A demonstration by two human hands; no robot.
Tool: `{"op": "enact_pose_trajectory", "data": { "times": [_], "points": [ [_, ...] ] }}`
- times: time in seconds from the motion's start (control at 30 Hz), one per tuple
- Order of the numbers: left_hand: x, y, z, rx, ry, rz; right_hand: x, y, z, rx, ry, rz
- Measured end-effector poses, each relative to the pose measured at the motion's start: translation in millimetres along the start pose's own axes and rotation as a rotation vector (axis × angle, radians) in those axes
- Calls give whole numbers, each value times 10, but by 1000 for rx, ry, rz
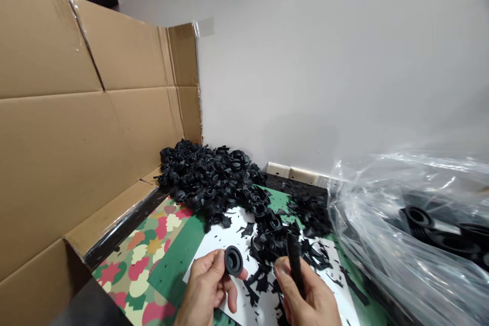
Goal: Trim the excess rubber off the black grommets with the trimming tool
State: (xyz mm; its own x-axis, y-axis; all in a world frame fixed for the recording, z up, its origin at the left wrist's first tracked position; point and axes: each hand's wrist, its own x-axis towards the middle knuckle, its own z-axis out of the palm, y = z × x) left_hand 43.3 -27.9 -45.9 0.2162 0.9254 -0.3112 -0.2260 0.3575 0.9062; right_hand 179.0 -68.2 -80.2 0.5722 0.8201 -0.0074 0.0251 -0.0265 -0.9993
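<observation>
Between the thumb and fingers of my left hand point(210, 285) is a black rubber grommet point(233, 261), its round stepped opening turned upward. My right hand point(305, 290) is closed around a dark, slim stick-like tool point(294, 262) that points up; whether it has a blade I cannot make out. The two hands are apart, low in the view over a white sheet point(225, 237). Black rubber trimmings point(267, 244) lie just beyond and between them. Further back, a large heap of black ribbed rubber pieces point(214, 173) rises against the wall.
A tall cardboard panel point(133, 127) borders the left side, beside a patterned sheet point(141, 260) and green sheets point(179, 244). On the right, a clear plastic bag point(374, 234) holds more black rubber parts point(439, 234). A pale wall point(324, 71) closes off the back.
</observation>
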Motion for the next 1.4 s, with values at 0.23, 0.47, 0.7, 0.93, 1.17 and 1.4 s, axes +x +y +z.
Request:
{"op": "enact_pose_trajectory", "data": {
  "times": [0.23,0.47,0.7,0.93,1.17,1.4],
  "points": [
    [-5,-10,-20,-48,-48,-6,-20,-21,1,28,-21,24],
    [5,-27,-50,-74,-120,25,-12,-34,34,-6,48,-13],
    [-5,-40,-56,-30,-112,48,-2,-55,33,-22,106,-50],
    [25,-89,-89,47,-105,112,-8,18,26,60,19,-6],
    [63,-145,-139,201,-81,192,12,40,-41,120,-100,99],
    [80,-124,-108,118,-146,153,-45,81,98,102,-223,90]
  ]
}}
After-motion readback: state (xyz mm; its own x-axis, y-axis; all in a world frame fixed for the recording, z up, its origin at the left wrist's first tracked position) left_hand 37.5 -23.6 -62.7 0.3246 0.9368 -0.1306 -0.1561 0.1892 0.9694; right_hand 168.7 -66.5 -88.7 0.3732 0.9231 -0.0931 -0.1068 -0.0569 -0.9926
